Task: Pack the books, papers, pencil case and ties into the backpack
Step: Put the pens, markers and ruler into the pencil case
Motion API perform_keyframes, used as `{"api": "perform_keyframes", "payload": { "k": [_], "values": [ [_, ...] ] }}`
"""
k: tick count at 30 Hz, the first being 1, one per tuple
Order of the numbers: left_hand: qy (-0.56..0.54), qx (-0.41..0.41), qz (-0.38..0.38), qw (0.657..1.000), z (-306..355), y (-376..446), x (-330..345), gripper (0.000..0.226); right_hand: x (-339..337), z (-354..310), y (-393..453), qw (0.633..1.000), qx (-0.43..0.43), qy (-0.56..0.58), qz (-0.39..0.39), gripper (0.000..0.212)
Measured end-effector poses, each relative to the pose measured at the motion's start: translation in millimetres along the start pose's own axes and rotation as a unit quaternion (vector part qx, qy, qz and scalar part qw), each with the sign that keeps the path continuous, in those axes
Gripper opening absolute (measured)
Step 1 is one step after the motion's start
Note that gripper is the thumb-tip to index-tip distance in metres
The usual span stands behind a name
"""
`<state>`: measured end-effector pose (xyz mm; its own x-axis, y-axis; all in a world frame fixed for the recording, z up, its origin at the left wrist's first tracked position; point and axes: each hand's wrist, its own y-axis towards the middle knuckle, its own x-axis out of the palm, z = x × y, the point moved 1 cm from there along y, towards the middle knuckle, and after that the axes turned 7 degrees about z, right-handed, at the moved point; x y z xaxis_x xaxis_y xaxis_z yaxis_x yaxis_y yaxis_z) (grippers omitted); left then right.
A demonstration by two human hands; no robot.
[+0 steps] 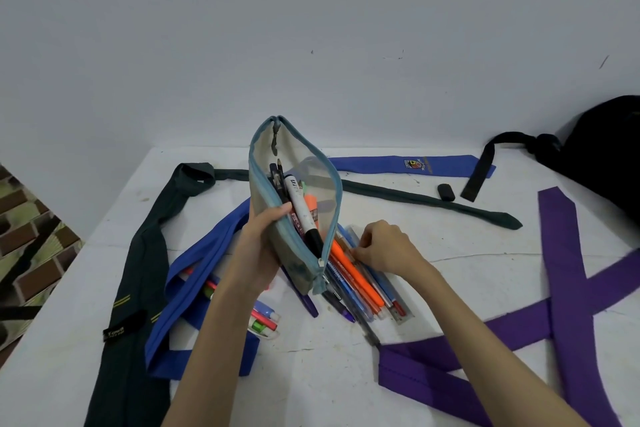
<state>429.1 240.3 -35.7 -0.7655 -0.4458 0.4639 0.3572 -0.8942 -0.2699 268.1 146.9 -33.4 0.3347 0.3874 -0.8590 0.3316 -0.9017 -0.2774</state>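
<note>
Nearest me, a wide purple fabric tie [519,326] lies crossed over itself on the white tabletop [467,239], and a long dark green tie [138,274] runs down the other side; both are limp and light, best gathered by the middle or folded before lifting.

Between them the left hand [256,250] grips the soft beige mesh pencil case with a light-blue zipper [294,191] by its side wall, thumb hooked at the rim, holding it tilted with the mouth gaping. It looks floppy and light, so a grip on the wall near the opening seems the right hold; taken by one end it would probably sag and spill. A white marker with a black cap [301,215] and other pens stand inside.

Just beside it the right hand [384,246] has its fingers curled, pinching at the loose bundle of orange and blue pens [360,281] lying on the table. They are stiff, smooth and apt to roll, so taking several together at mid-length should serve. More coloured markers [265,321] lie by a bright blue tie [194,288].

Farther back rests a second blue tie with a crest [412,165], and at the far right the black backpack [602,149].
</note>
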Motion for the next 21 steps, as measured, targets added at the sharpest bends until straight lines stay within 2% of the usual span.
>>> {"api": "perform_keyframes", "payload": {
  "k": [7, 14, 16, 19, 21],
  "values": [
    [0.016, 0.006, 0.007, 1.0, 0, -1, 0, 0.067, 5, -3, -1, 0.999, 0.011, 0.024, 0.027, 0.031],
    [0.022, -0.003, -0.003, 1.0, -1, 0, 0, 0.075, 10, -1, 0, 0.998, 0.027, 0.057, 0.011, 0.028],
    [0.021, -0.004, -0.006, 1.0, -1, 1, -1, 0.072, 10, -1, -1, 0.997, 0.029, 0.067, 0.012, 0.023],
    [0.018, -0.001, -0.008, 1.0, -2, 1, 1, 0.065, 0, 0, -2, 0.988, 0.027, 0.141, 0.063, 0.012],
    [0.014, 0.001, -0.01, 1.0, -2, 1, 2, 0.066, -19, -2, -3, 0.96, 0.021, 0.244, 0.132, 0.016]
  ]
}}
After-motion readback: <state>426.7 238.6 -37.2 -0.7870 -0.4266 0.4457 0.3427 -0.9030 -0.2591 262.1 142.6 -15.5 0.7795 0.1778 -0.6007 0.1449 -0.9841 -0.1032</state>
